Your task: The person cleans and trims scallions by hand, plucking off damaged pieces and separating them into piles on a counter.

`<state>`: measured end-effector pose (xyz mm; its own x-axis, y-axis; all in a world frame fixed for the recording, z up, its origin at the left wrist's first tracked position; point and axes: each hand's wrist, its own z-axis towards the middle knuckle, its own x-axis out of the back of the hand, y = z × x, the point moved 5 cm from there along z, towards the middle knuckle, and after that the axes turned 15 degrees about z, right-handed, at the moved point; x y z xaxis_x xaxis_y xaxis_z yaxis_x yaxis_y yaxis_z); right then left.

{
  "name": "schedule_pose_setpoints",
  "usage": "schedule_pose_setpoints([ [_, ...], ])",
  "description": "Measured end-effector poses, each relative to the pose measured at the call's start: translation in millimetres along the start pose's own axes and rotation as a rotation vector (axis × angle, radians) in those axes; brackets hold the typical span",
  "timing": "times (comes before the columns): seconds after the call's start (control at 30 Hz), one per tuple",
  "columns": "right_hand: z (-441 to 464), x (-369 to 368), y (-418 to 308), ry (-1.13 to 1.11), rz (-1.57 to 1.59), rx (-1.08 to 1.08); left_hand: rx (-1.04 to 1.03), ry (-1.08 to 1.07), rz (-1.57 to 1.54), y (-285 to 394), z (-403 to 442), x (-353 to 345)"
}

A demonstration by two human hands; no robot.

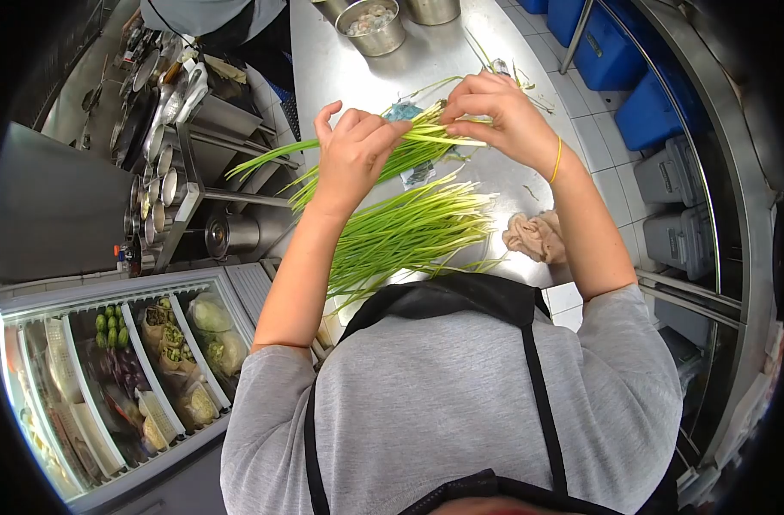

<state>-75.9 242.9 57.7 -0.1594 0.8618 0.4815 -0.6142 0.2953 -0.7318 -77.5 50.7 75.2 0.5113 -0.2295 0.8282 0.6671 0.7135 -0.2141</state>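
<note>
My left hand is closed around a few spring onions, their green tops pointing left and their pale ends right. At those pale ends, the fingers of my right hand are pinched together on the stalks. Below my hands lies another bunch of spring onions, partly hidden by my left hand. A larger pile of spring onions is spread on the steel table nearer my body, white ends to the right. Blue plastic shows behind the stalks.
Metal pots, one with pale contents, stand at the table's far end. A crumpled beige cloth lies at right. A glass-topped fridge of vegetables and a pot rack are at left. Another person stands at upper left; blue bins at right.
</note>
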Motion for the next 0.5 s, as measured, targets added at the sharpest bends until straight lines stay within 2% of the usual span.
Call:
schedule_pose_setpoints([
  [0.13, -1, -3, -4, 0.034, -0.024, 0.023, 0.011, 0.015, -0.017, 3, -4, 1],
  [0.2, -2, -7, 3, 0.139, 0.329, -0.061, 0.027, 0.011, -0.022, 5, -6, -1],
  [0.33, -10, -18, 19, 0.283, 0.385, -0.04, 0.065, 0.011, -0.028, 8, -9, -8],
  [0.5, -24, -27, 39, 0.422, 0.447, -0.193, 0.114, -0.028, -0.068, 18, -18, -15],
])
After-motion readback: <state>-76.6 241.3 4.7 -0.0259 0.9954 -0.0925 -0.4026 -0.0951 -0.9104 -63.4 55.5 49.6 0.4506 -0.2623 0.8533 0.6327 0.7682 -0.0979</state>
